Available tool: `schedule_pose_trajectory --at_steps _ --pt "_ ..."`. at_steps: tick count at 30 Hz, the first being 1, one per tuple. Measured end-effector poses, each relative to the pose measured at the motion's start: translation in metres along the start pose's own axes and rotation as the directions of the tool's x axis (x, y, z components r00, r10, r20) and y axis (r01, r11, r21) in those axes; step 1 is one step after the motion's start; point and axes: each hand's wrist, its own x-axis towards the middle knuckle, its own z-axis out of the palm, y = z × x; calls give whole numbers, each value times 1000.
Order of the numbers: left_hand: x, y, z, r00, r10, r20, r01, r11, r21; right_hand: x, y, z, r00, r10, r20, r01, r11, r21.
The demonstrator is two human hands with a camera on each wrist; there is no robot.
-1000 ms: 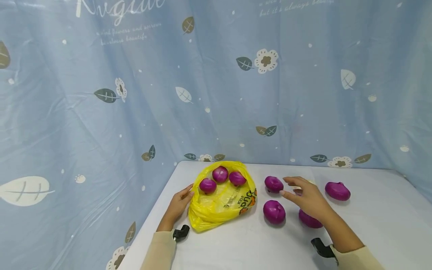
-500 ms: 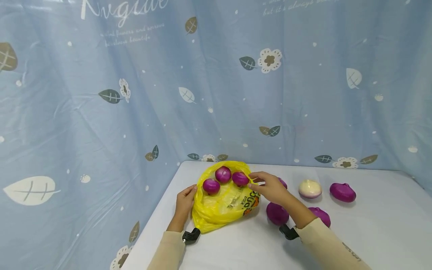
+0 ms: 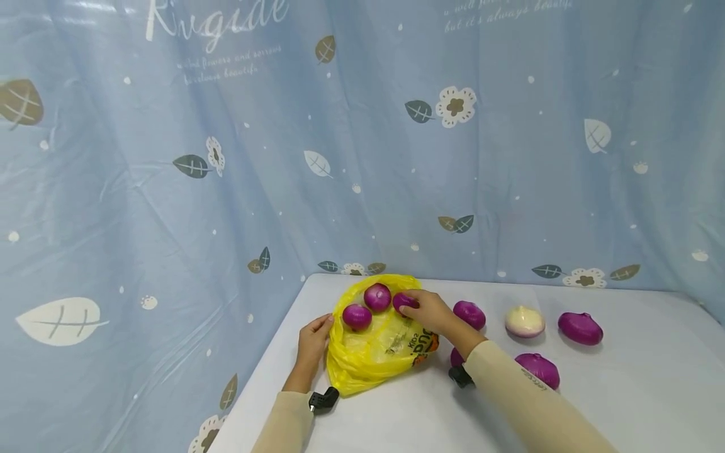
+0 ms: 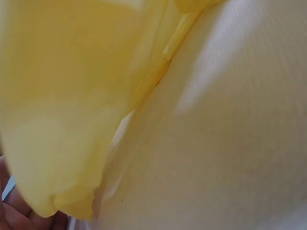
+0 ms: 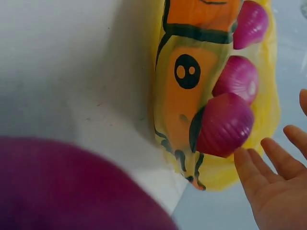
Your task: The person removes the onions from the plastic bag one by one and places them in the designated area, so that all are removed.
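A yellow plastic bag (image 3: 362,368) lies on the table with its mouth spread wide. Inside its mouth are a left onion (image 3: 357,317), a back onion (image 3: 377,297) and a right onion (image 3: 403,302), all purple. My left hand (image 3: 313,343) pinches the bag's left rim; in the left wrist view, the bag partly hides its fingers (image 4: 19,211). My right hand (image 3: 433,313) reaches over the bag's right rim to the right onion. The right wrist view shows this hand's fingers spread, with one fingertip at that onion (image 5: 225,125).
Right of the bag, several onions stand on the white table (image 3: 396,418): a purple one (image 3: 469,314), a pale-topped one (image 3: 525,321), a far-right one (image 3: 580,328) and a nearer one (image 3: 538,370). Another (image 3: 456,357) is partly behind the right arm. A blue patterned curtain (image 3: 362,138) hangs behind.
My right hand has moved left from the loose onions to the right onion in the bag. My left hand stays at the bag's left rim. The view has shifted slightly.
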Motion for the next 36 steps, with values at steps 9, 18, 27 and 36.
schedule_pose_trajectory --at_steps 9,18,27,36 --pt "-2 0 -1 1000 13 -3 -13 1000 8 17 0 17 999 -53 5 53 983 -174" --pt "-1 0 1 998 50 -36 -48 998 41 13 -4 24 1000 -4 -10 0 929 -371" --pt "-1 0 2 999 36 -33 -34 998 53 14 0 33 998 57 13 -51 959 -277" --pt "1 -1 0 999 37 -8 -37 999 28 11 -2 40 996 85 -19 -87 978 -192"
